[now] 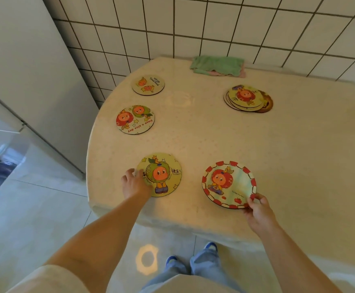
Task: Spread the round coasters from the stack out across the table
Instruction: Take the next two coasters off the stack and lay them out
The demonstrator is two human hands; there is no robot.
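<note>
A stack of round coasters lies at the far right of the cream table. Two single coasters lie on the left side: a small far one and one with "Have a nice day". Near the front edge, my left hand rests on the left rim of a green-character coaster lying flat. My right hand pinches the near rim of a red-bordered coaster, which is tilted slightly above the table.
A folded green and pink cloth lies at the table's back edge against the tiled wall. A white appliance stands to the left. My feet are on the tiled floor below the table's front edge.
</note>
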